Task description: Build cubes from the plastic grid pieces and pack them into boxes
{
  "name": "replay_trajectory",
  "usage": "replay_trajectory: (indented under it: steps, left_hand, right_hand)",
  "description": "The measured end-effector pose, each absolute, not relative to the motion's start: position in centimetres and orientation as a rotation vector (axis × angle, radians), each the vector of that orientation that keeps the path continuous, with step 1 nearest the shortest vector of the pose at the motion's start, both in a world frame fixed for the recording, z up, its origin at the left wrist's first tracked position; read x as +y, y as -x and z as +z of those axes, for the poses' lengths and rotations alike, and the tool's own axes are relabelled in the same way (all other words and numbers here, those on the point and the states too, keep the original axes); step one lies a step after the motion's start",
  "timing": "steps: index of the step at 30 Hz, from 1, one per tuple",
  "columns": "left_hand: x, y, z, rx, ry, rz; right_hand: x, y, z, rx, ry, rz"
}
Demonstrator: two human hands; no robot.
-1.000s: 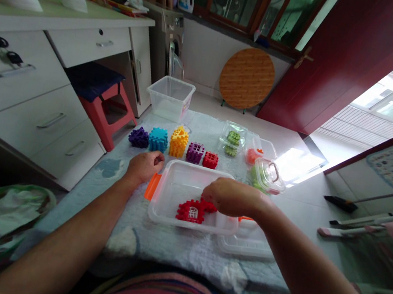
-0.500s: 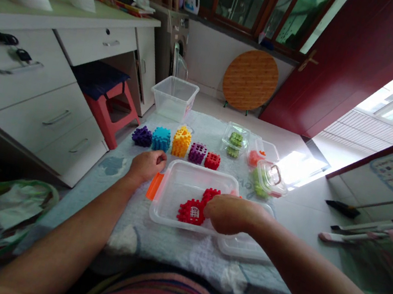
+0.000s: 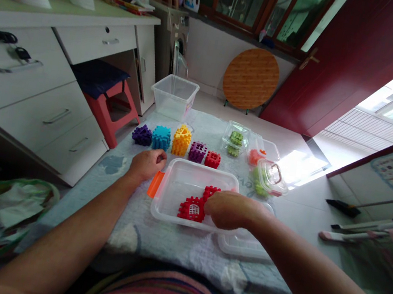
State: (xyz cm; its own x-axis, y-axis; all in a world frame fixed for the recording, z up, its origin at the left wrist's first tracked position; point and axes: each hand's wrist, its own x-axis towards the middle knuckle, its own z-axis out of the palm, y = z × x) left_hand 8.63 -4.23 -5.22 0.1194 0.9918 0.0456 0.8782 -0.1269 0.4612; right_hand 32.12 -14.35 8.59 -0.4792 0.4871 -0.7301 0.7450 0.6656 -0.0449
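Observation:
A clear plastic box with an orange latch lies open on the cloth-covered table. Red building blocks with toothed edges are inside, one showing a white lattice window. My right hand reaches into the box's right side, fingers closed and partly hidden against the red blocks. Resting on the cloth left of the box, my left hand is loosely curled, with nothing visible in it. Behind the box stand block stacks: dark purple, blue, yellow, purple and red.
A clear lid lies right of the box. Further back are small clear containers with green blocks and orange pieces, plus a lidded one. A taller clear bin stands at the far left corner.
The view has tilted very slightly. Both hands and the blocks stay practically where they were.

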Motion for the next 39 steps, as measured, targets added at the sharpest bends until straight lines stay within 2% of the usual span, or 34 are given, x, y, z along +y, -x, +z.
replay_trajectory:
  steps: [11,18,26,39]
  left_hand:
    - [-4.3,-8.6,-5.2,1.829,-2.078,0.505]
    - [-4.4,-8.6,-5.2,1.836,-2.088,0.501]
    - [-4.2,-8.6,-5.3,1.836,-2.081,0.511]
    - [-4.4,-8.7,-5.1,1.826,-2.072,0.519]
  right_hand:
    - [-13.8,-32.8,8.9,2.220,-0.896,-0.469]
    - [-12.6,-34.6,10.7,2.355,-1.080,-0.566]
    - [-13.2,-32.9,8.3,2.251,-0.858,-0.529]
    - [-13.6,-32.4,7.6,2.208,-0.862,-0.506]
